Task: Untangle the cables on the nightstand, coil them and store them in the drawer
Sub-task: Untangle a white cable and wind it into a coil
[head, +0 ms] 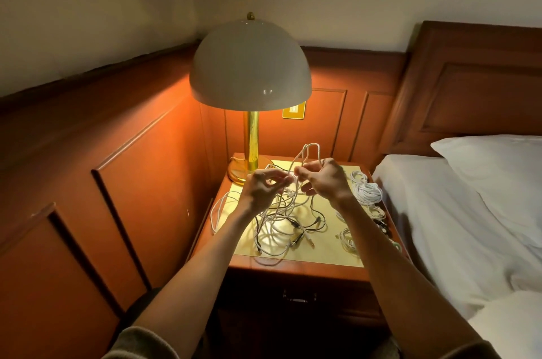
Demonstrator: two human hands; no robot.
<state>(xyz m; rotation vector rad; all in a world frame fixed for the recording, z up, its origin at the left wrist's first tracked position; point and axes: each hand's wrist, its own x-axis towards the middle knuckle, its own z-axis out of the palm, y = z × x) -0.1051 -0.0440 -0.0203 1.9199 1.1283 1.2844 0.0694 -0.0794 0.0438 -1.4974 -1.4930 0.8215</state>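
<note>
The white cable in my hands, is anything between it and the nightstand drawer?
Yes. The wooden nightstand drawer is shut, so it must be opened. The white cable, pinched by the left hand and right hand, also runs down into the tangled heap of cables.

Glossy cream lamp shade [249,65] over polished brass-look stem [251,138]; reddish varnished wood nightstand [322,270] and wall panelling [132,170]; white cables [366,191], possibly braided; soft matt cloth bed linen [469,212].
</note>
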